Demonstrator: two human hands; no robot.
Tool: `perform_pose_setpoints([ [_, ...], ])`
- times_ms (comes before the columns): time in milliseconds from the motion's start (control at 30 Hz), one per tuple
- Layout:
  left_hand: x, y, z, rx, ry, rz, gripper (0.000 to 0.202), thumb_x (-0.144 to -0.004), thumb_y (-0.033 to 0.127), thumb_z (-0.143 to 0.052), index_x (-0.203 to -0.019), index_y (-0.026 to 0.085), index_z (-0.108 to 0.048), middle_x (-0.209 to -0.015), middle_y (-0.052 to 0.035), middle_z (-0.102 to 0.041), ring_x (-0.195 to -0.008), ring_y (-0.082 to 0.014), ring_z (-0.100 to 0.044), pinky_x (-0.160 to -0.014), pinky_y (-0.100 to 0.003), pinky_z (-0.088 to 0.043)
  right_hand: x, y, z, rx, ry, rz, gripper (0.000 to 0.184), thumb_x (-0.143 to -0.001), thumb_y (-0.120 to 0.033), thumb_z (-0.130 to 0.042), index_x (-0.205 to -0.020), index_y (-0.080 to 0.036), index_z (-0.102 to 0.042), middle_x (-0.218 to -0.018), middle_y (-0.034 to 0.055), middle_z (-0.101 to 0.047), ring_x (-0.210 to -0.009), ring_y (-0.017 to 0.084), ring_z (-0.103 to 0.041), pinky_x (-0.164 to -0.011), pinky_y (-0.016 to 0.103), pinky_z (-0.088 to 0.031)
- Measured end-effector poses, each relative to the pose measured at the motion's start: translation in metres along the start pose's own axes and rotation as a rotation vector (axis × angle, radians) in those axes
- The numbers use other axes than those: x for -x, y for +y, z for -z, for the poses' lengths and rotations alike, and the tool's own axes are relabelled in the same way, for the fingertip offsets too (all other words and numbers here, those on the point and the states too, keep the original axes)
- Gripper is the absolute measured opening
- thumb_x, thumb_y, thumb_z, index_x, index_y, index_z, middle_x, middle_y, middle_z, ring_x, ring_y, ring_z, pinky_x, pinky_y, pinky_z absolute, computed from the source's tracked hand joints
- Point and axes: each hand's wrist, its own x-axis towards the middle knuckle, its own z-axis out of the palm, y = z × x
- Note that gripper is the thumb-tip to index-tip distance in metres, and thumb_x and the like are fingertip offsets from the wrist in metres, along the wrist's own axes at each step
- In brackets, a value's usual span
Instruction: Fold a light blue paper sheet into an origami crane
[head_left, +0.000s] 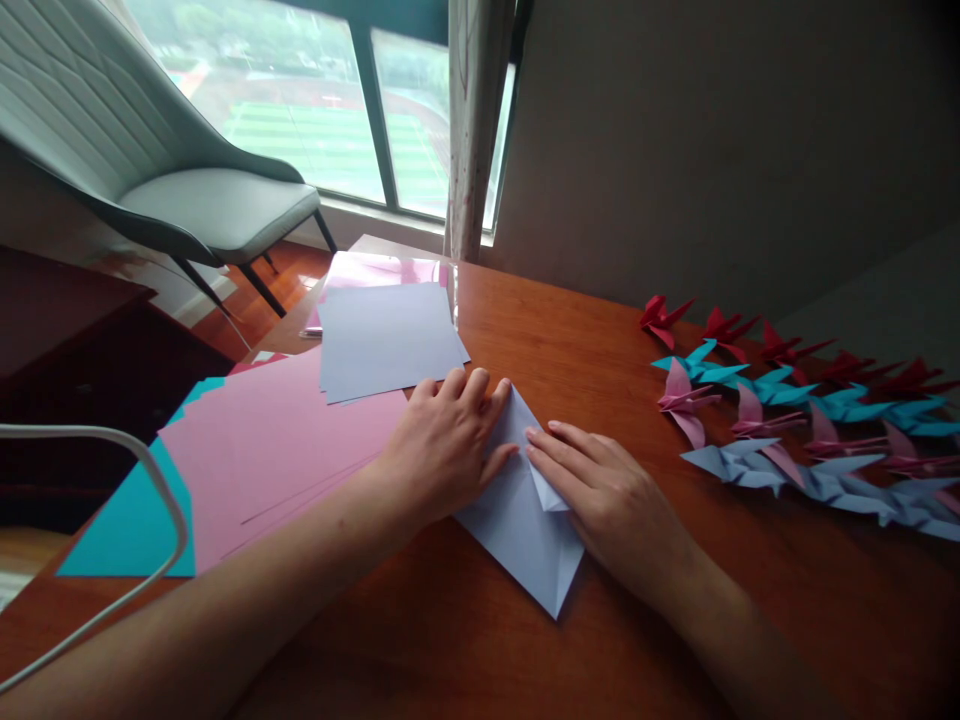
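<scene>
A pale lavender origami paper [517, 530] lies on the table before me, folded to a kite-like shape with a narrow flap along its right side. My left hand [450, 445] rests on its upper left part, index finger at the top point and thumb apart on the sheet. Its other fingers are bent over the paper's edge. Flat against the folded flap lie the fingers of my right hand [600, 480], stretched out and pressing down. Neither hand lifts the paper. Part of the fold is hidden under my fingers.
Left are pink sheets [285, 440], turquoise sheets [135, 530] and lavender sheets [386, 340], near a clear plastic packet [382, 268]. Rows of folded cranes stand right: red [660, 318], turquoise [697, 362], pink [684, 400], lavender [750, 462]. A white cable [176, 510] loops at left.
</scene>
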Motion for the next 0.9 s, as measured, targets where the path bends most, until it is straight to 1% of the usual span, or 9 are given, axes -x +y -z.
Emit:
perform_pose_setpoints([
  [267, 0.000, 0.000, -0.001, -0.005, 0.000, -0.008, 0.061, -0.098, 0.053, -0.035, -0.145, 0.016, -0.040, -0.119, -0.0146, -0.054, -0.104, -0.0312, -0.049, -0.078, -0.041, -0.039, 0.001, -0.001, 0.000, -0.016, -0.011, -0.019, 0.044, -0.093, -0.004, -0.042, -0.130, -0.015, -0.063, -0.139, 0.0074, -0.061, -0.125, 0.029, -0.056, -0.097, 0.046, -0.052],
  [433, 0.001, 0.000, -0.002, -0.008, -0.001, -0.009, 0.060, -0.098, 0.053, -0.035, -0.145, 0.016, -0.041, -0.119, -0.0146, -0.054, -0.104, -0.0312, -0.049, -0.077, -0.042, -0.039, 0.000, -0.001, 0.001, -0.017, -0.015, -0.007, 0.043, -0.094, -0.005, -0.040, -0.129, -0.012, -0.063, -0.138, 0.0061, -0.061, -0.124, 0.030, -0.056, -0.097, 0.045, -0.051],
  [567, 0.001, 0.002, 0.002, -0.012, 0.007, 0.013, 0.060, -0.098, 0.052, -0.038, -0.144, 0.014, -0.041, -0.119, -0.0154, -0.054, -0.103, -0.0301, -0.050, -0.078, -0.041, -0.040, 0.000, -0.002, 0.001, -0.014, -0.005, -0.027, 0.043, -0.094, -0.006, -0.040, -0.129, -0.015, -0.063, -0.138, 0.0045, -0.062, -0.123, 0.029, -0.056, -0.098, 0.044, -0.050],
  [633, 0.003, 0.006, 0.007, -0.021, 0.005, 0.016, 0.056, -0.097, 0.048, -0.043, -0.139, 0.011, -0.046, -0.118, -0.0156, -0.055, -0.102, -0.0295, -0.051, -0.078, -0.040, -0.041, -0.001, -0.003, 0.000, -0.008, 0.001, -0.039, 0.042, -0.094, -0.006, -0.040, -0.128, -0.016, -0.064, -0.138, 0.0041, -0.062, -0.123, 0.028, -0.057, -0.098, 0.044, -0.049],
  [667, 0.004, 0.009, 0.010, -0.025, -0.001, 0.007, 0.051, -0.097, 0.044, -0.045, -0.135, 0.010, -0.050, -0.117, -0.0154, -0.056, -0.102, -0.0291, -0.051, -0.079, -0.040, -0.041, -0.001, -0.003, 0.000, -0.005, 0.002, -0.043, 0.042, -0.094, -0.006, -0.040, -0.128, -0.016, -0.064, -0.138, 0.0041, -0.062, -0.123, 0.028, -0.057, -0.098, 0.043, -0.049],
  [700, 0.006, 0.013, 0.013, -0.025, -0.016, -0.023, 0.043, -0.097, 0.040, -0.046, -0.128, 0.010, -0.056, -0.116, -0.0146, -0.057, -0.102, -0.0285, -0.051, -0.078, -0.039, -0.042, -0.001, -0.004, 0.000, -0.003, 0.002, -0.047, 0.043, -0.094, -0.006, -0.040, -0.128, -0.016, -0.064, -0.138, 0.0042, -0.061, -0.123, 0.028, -0.057, -0.098, 0.043, -0.049],
  [767, 0.009, 0.021, 0.017, -0.020, -0.046, -0.109, 0.032, -0.098, 0.031, -0.044, -0.118, 0.014, -0.062, -0.120, -0.0126, -0.058, -0.098, -0.0259, -0.053, -0.075, -0.038, -0.043, -0.001, -0.004, 0.001, 0.000, 0.001, -0.050, 0.043, -0.094, -0.005, -0.040, -0.129, -0.015, -0.063, -0.138, 0.0045, -0.061, -0.123, 0.028, -0.057, -0.098, 0.043, -0.049],
  [800, 0.011, 0.024, 0.018, -0.010, -0.050, -0.144, 0.029, -0.098, 0.026, -0.043, -0.116, 0.014, -0.062, -0.124, -0.0123, -0.057, -0.100, -0.0254, -0.053, -0.075, -0.038, -0.043, -0.001, -0.004, 0.001, -0.001, -0.002, -0.051, 0.044, -0.093, -0.005, -0.040, -0.129, -0.015, -0.063, -0.138, 0.0047, -0.061, -0.123, 0.028, -0.057, -0.098, 0.043, -0.049],
  [900, 0.015, 0.031, 0.016, 0.022, -0.071, -0.185, 0.034, -0.097, 0.018, -0.041, -0.126, 0.014, -0.058, -0.132, -0.0121, -0.056, -0.101, -0.0245, -0.054, -0.075, -0.037, -0.045, -0.002, -0.005, 0.000, -0.015, -0.010, -0.054, 0.043, -0.093, -0.006, -0.041, -0.130, -0.013, -0.062, -0.137, 0.0057, -0.063, -0.124, 0.028, -0.056, -0.099, 0.043, -0.049],
])
